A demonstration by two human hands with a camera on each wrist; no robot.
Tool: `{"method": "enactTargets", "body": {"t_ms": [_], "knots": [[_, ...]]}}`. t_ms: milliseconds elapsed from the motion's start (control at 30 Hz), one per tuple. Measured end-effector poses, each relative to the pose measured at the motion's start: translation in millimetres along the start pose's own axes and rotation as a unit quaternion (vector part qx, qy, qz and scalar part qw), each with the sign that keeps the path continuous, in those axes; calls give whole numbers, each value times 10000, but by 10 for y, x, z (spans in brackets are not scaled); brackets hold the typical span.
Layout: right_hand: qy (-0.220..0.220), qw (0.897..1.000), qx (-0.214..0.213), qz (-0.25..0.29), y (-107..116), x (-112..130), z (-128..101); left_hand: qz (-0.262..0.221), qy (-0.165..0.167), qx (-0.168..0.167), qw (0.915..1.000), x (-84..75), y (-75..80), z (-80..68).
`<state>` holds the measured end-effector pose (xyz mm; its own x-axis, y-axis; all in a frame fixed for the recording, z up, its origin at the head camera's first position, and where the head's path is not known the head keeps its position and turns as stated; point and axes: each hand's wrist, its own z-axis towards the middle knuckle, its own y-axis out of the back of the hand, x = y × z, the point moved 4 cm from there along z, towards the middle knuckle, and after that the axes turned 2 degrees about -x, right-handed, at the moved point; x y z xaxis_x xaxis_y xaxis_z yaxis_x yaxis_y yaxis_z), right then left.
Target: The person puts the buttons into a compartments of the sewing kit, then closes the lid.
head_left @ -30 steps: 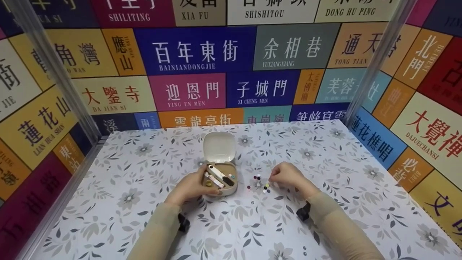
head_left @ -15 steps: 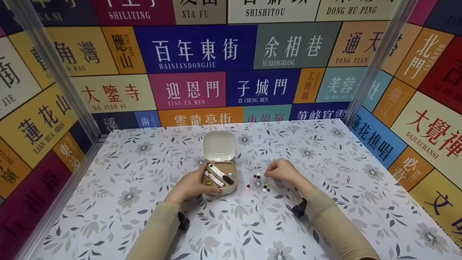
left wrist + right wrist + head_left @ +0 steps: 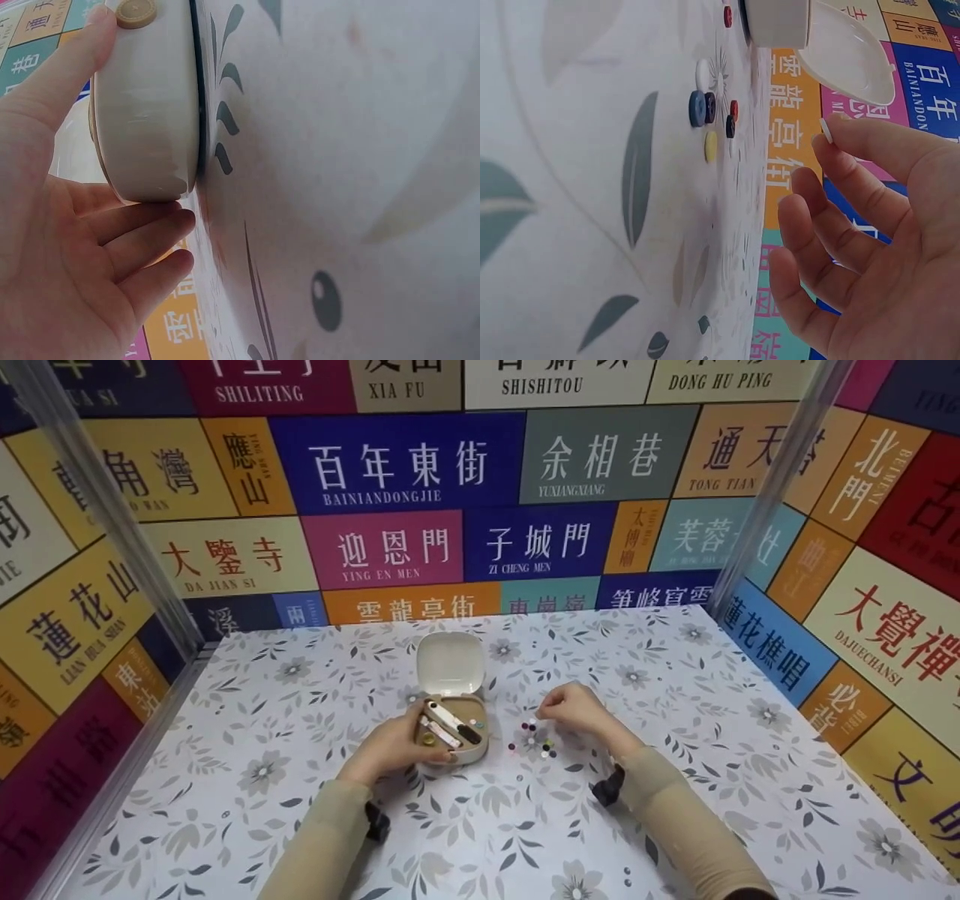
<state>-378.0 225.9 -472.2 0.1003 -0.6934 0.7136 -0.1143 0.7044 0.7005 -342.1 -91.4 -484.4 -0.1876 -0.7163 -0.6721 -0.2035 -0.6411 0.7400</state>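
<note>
- Wall panels [image 3: 397, 457] printed with Chinese characters and romanised names stand behind the far edge and along both sides.
- The table [image 3: 225, 825] wears a white covering with grey leaves and flowers.
- A white hinged box [image 3: 150, 127] rests mid-table, its lid [image 3: 450, 660] raised on the side toward the far edge.
- The left hand [image 3: 386, 750] grips the box from the table's left-edge side: thumb along the front by the round clasp [image 3: 136, 12], fingers around the side wall.
- The right hand [image 3: 581, 709] is raised above the table, nearer the right edge than the box – thumb and forefinger pinched together, the other fingers loosely bent.
- Inside the box lie a white tool with a black end [image 3: 450, 720] and, beside it, a slim pink-and-white stick [image 3: 441, 733].
- Loose buttons, among them yellow [image 3: 711, 146] and blue [image 3: 697, 109], lie on the table between box and right hand.
- One white button [image 3: 826, 130] sits edge-on at the right hand's pinching tips – clear of the table, apart from the loose ones.
</note>
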Motion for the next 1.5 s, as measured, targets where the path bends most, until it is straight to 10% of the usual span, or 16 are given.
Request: {"method": "enactTargets", "body": {"t_ms": [1500], "knots": [[-9,9995,35,323,-153,146,95,-7,104,56,9999,25,6,-2]]}}
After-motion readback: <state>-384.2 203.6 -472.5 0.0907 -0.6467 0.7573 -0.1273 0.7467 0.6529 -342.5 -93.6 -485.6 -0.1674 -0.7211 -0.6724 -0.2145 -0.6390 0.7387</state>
